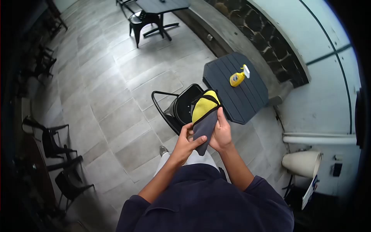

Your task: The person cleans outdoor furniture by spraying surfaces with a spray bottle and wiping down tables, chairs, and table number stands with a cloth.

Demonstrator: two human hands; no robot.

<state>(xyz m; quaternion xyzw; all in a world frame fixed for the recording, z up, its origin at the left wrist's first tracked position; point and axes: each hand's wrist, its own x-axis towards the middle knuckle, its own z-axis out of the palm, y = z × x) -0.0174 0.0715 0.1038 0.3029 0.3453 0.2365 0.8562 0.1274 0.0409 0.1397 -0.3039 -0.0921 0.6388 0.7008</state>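
Both my hands hold a grey and yellow cleaning cloth (206, 112) with dark edging, partly folded, in front of my body. My left hand (187, 144) grips its lower left part, thumb lying across the grey side. On the right edge, my right hand (221, 132) is closed on it with the thumb pointing up. Beyond the cloth, a yellow spray bottle (237, 78) with a white trigger head stands on the dark slatted table (249, 101).
A black metal chair (181, 110) stands close in front of me, beside the table. Farther off are another table (164, 5) and chair (143, 21). More dark chairs (52, 139) line the left side. A cream-coloured bin-like container (300, 163) is at the right wall.
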